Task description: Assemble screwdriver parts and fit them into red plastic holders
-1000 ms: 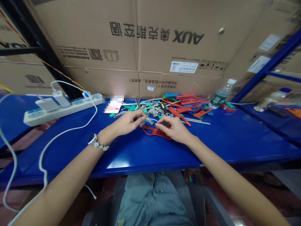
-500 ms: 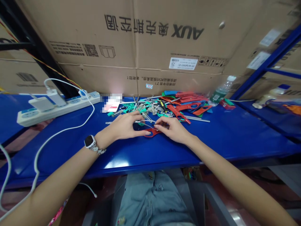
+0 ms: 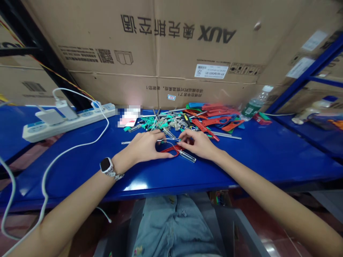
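Observation:
My left hand (image 3: 147, 145) is curled round a thin metal rod, with its thumb at the edge of a red flat tool (image 3: 175, 150). Thin white wires (image 3: 173, 139) run between my two hands. The fingertips of my right hand (image 3: 197, 144) are pinched together at the wire ends; what they grip is too small to make out. A clear-handled screwdriver (image 3: 188, 156) lies across the red tool, just below my right hand. Behind both hands is a heap of green and clear-handled small tools (image 3: 163, 123).
A white power strip (image 3: 66, 123) with plugs and a white cable lies at the left. Red flat tools (image 3: 214, 110) are piled at the back right beside a plastic bottle (image 3: 252, 107). A large cardboard box (image 3: 177, 53) stands behind the blue table (image 3: 241, 160).
The clear-handled screwdriver now shows below my right hand, across the red tool. My left thumb has shifted slightly to the right. The view has moved slightly.

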### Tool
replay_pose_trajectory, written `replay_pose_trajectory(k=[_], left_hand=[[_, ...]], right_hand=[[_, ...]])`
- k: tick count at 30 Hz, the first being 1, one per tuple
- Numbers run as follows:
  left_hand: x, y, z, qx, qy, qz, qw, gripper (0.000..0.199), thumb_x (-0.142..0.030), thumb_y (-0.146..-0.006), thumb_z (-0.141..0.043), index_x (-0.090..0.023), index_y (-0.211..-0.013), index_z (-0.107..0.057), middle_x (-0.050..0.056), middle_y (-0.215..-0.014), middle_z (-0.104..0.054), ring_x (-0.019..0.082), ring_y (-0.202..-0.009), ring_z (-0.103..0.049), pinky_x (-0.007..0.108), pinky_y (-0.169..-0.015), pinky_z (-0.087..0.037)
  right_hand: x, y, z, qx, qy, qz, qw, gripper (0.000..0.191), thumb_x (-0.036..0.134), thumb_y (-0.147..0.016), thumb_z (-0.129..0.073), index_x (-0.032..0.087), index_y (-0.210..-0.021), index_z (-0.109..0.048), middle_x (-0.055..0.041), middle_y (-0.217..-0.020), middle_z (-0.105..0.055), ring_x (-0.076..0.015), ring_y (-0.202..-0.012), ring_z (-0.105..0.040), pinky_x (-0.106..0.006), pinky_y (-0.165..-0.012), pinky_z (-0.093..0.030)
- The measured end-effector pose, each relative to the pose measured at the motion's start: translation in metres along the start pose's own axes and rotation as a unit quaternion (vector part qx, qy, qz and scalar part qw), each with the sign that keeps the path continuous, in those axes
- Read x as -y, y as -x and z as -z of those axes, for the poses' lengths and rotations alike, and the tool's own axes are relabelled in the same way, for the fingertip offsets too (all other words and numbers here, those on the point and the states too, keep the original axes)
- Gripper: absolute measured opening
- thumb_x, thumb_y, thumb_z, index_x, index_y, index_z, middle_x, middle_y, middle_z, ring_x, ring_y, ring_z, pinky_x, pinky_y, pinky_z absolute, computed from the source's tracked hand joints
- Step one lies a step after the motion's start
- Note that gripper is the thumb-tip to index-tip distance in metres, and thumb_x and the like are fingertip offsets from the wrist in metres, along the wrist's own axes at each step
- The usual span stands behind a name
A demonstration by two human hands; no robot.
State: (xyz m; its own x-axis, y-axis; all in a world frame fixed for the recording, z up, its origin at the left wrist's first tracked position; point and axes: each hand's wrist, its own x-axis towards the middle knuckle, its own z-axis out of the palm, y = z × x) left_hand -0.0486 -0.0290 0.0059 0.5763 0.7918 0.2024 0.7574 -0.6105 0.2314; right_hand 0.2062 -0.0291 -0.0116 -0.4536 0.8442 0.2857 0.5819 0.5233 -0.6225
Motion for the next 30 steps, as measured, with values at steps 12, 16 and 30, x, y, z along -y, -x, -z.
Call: replay_pose_trajectory(k=[12, 16, 30], left_hand=[[-0.001, 0.007, -0.004, 0.010, 0.001, -0.023, 1.000, 0.050, -0.071, -0.088, -0.063, -0.021, -0.093, -0.066, 0.005, -0.094, -0.069, 0.021, -0.080, -0.066, 0.030, -0.060, -0.036], [0.004, 0.007, -0.004, 0.017, 0.016, -0.028, 0.999, 0.044, -0.065, -0.091, -0.063, -0.021, -0.094, -0.067, 0.005, -0.091, -0.069, 0.021, -0.080, -0.066, 0.030, -0.061, -0.038], [0.002, 0.011, -0.007, -0.016, -0.009, -0.046, 0.999, 0.048, -0.066, -0.096, -0.055, -0.020, -0.104, -0.068, 0.008, -0.102, -0.069, 0.024, -0.091, -0.067, 0.030, -0.067, -0.044]], right_hand=[[-0.002, 0.005, 0.004, 0.034, 0.046, 0.077, 0.995, 0.009, 0.029, -0.095, -0.071, 0.021, -0.095, -0.075, -0.0030, -0.089, -0.072, -0.0161, -0.083, -0.062, -0.031, -0.075, -0.045], [-0.002, 0.004, 0.011, 0.080, 0.007, 0.067, 0.994, 0.010, 0.023, -0.094, -0.070, 0.021, -0.101, -0.077, -0.0029, -0.092, -0.070, -0.0130, -0.074, -0.060, -0.029, -0.071, -0.046], [-0.003, 0.013, 0.014, 0.077, -0.013, 0.098, 0.992, 0.014, 0.026, -0.099, -0.064, 0.020, -0.101, -0.077, -0.0061, -0.097, -0.072, -0.0154, -0.080, -0.065, -0.032, -0.074, -0.051]])
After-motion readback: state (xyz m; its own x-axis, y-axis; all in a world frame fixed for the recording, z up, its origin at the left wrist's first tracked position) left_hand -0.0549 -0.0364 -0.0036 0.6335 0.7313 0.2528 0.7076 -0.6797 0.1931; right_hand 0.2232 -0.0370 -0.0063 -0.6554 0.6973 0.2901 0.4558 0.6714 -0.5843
